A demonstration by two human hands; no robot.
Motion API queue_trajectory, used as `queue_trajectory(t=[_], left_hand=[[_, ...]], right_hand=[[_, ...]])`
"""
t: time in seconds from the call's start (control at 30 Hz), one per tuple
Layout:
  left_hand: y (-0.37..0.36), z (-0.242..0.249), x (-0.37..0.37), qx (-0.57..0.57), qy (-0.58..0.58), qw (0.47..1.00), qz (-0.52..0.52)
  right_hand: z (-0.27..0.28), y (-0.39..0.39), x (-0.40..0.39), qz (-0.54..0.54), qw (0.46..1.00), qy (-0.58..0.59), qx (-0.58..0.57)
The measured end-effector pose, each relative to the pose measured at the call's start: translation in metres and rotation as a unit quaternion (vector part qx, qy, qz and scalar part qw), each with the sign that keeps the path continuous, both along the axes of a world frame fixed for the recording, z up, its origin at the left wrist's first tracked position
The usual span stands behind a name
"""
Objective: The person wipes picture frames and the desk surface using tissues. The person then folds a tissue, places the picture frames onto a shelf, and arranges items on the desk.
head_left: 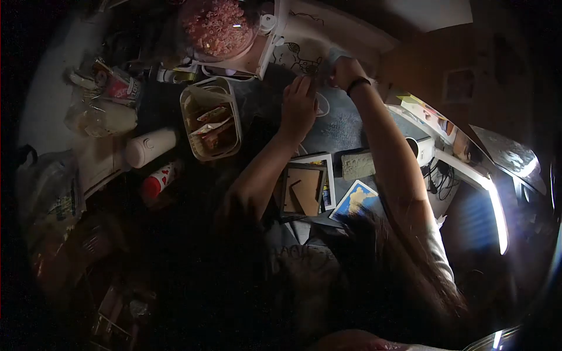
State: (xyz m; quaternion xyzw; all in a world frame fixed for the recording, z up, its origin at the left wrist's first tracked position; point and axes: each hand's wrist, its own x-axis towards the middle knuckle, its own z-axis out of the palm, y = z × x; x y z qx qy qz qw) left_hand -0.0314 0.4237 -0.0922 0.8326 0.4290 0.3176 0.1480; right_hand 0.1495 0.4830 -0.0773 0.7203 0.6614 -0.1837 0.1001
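Observation:
My right hand [349, 73], with a dark band at the wrist, is closed on a pale bluish piece [336, 55] at the back of the dark desk; it looks soft, but its kind is too dim to tell. Beside it my left hand [300, 106] rests on the desk with its fingers stretched forward, and I see nothing held in it. Beyond both hands, black line drawings [305, 61] mark a pale surface. Closer to me lie a picture frame [303, 190] with its brown back up and a blue card [355, 200] with a yellowish figure.
On the left are a white basket [186, 120] holding packets, a pale bottle [150, 147] and a red-capped bottle [161, 180]. A pink flower dome [219, 29] stands at the back. A grey block [357, 165] and a lit lamp [498, 216] are on the right.

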Motion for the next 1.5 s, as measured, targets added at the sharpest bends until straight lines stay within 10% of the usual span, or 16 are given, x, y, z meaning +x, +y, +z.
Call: queue_trajectory(t=[0.5, 0.57, 0.77, 1.07, 1.33, 1.5], left_hand=[[0.01, -0.007, 0.006, 0.025, -0.047, 0.998, 0.022], [0.009, -0.006, 0.004, 0.052, -0.036, 0.998, 0.027], [0.008, -0.004, 0.001, 0.041, 0.009, 0.999, 0.027], [0.013, -0.009, 0.001, 0.088, 0.008, 0.996, 0.027], [0.015, 0.006, 0.002, 0.092, 0.034, 0.994, 0.051], [0.015, 0.011, -0.003, 0.068, 0.06, 0.995, 0.035]], right_hand=[[0.004, 0.031, -0.05, -0.056, 0.967, 0.228, 0.096], [-0.005, 0.022, -0.028, -0.121, 0.987, -0.016, 0.106], [0.015, -0.023, 0.022, -0.105, 0.991, 0.048, 0.073], [0.001, -0.008, -0.008, -0.061, 0.976, 0.197, 0.07], [-0.01, 0.045, -0.047, 0.236, 0.938, 0.241, 0.085], [-0.017, 0.043, -0.056, 0.166, 0.933, 0.299, 0.112]])
